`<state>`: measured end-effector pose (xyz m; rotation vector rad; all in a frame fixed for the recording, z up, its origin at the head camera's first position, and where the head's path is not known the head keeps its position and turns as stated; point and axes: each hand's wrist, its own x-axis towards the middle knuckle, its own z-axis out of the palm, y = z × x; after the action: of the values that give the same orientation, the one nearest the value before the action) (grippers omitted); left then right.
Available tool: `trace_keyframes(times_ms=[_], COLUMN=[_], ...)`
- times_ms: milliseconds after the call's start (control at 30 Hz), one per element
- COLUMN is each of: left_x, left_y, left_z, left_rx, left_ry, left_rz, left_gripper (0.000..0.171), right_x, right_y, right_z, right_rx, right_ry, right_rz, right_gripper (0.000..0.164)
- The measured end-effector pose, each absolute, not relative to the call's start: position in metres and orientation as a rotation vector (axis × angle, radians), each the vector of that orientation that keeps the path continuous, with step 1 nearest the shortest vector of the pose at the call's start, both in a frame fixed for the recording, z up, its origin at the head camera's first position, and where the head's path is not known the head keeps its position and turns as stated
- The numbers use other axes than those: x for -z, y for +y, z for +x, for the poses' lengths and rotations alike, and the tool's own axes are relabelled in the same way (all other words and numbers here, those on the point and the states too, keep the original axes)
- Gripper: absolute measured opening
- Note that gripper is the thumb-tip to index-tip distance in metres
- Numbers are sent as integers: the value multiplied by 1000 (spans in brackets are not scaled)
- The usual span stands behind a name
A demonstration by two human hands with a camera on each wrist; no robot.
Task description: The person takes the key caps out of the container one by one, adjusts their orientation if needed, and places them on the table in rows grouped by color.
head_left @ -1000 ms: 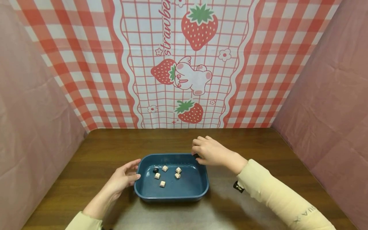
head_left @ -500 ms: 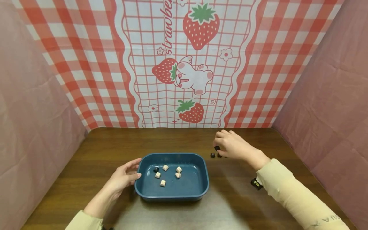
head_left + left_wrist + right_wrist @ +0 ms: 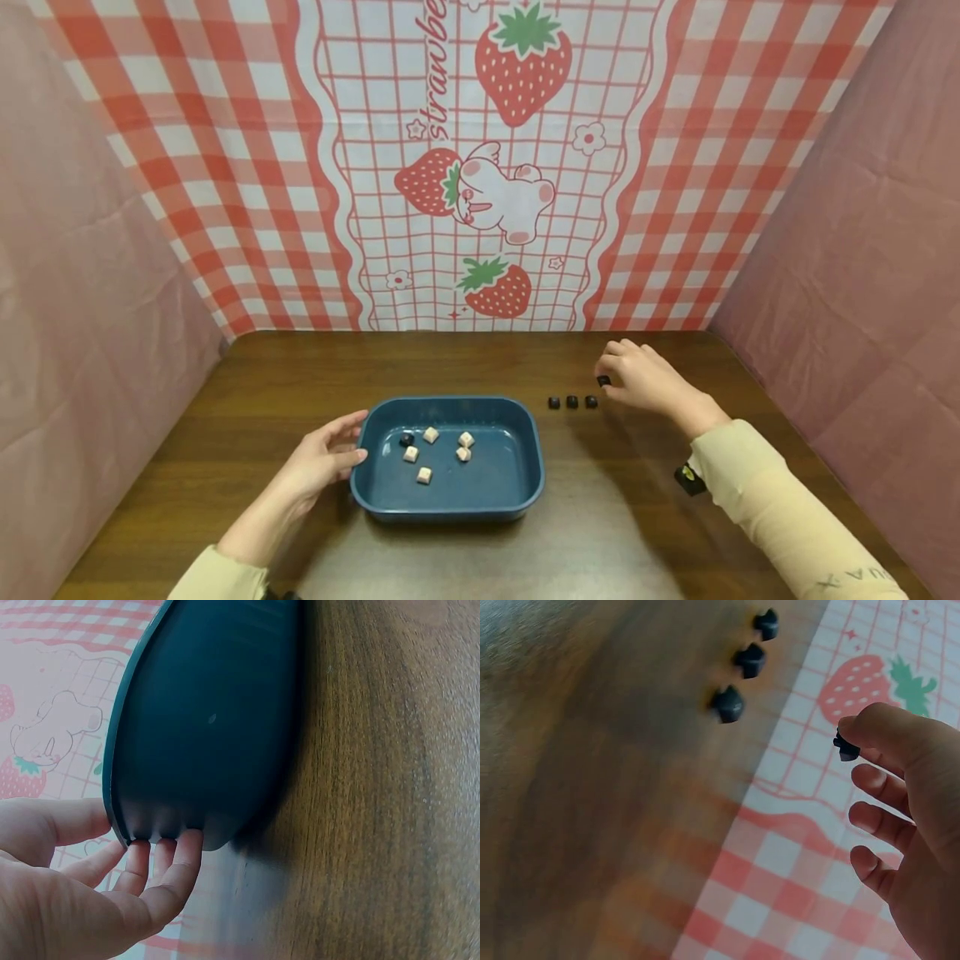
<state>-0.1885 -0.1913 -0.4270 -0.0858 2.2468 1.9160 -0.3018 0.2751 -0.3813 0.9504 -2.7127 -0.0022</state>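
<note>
Right hand (image 3: 647, 379) pinches a black keycap (image 3: 604, 381) toward the worktop's (image 3: 300, 375) back right corner, just right of three black keycaps (image 3: 572, 402) in a row, left hand's (image 3: 318, 461) loosely extended fingers touching the left edge of the blue tray (image 3: 487, 490), which holds five white keycaps (image 3: 424, 476) plus one black.

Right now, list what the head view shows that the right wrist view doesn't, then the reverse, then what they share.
Head only: the blue tray, five white pieces and a lone black piece inside it, and the left hand touching it.
Right wrist only: the pads of three fingers not pinching.
Both: the right hand pinching a black piece, three black pieces in a row, and the strawberry-print cloth.
</note>
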Motion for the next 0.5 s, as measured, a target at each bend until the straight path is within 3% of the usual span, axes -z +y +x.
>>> trace_keyframes(times_ms=[500], left_x=[428], left_y=[-192], left_z=[-189], left_rx=[-1918], left_ry=[2245], left_rz=[-87], left_gripper=[55], right_x=[420], right_y=[295], right_z=[-310], right_rx=[-52], right_ry=[-2831], right_rz=[791], right_gripper=[16])
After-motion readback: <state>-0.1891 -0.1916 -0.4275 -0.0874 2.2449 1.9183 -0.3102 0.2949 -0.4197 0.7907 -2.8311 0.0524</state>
